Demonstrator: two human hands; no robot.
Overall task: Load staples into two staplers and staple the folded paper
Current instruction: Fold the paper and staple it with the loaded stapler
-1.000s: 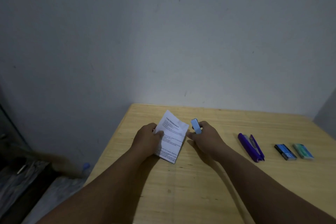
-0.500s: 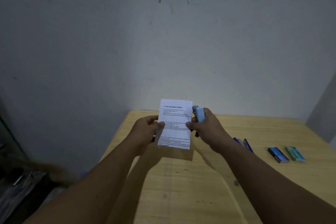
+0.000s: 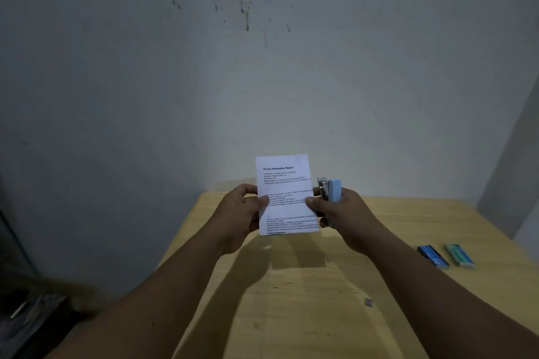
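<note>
Dim overall; light seems to come from behind the viewer, brightening the paper [image 3: 285, 194]. Arm shadows fall on the table [image 3: 320, 315]. Corners darken; left edge blurs.

The folded paper [image 3: 285, 192] is headed "Printer Information Report"; its smaller lines are unreadable.

Both arms out fwd, raised. Left hand [image 3: 240, 213] thumb on front of paper [image 3: 284, 192], fingers behind. Right hand [image 3: 339, 211] thumb pinching opp. edge, fingers curled around stapler [image 3: 332, 188].
</note>
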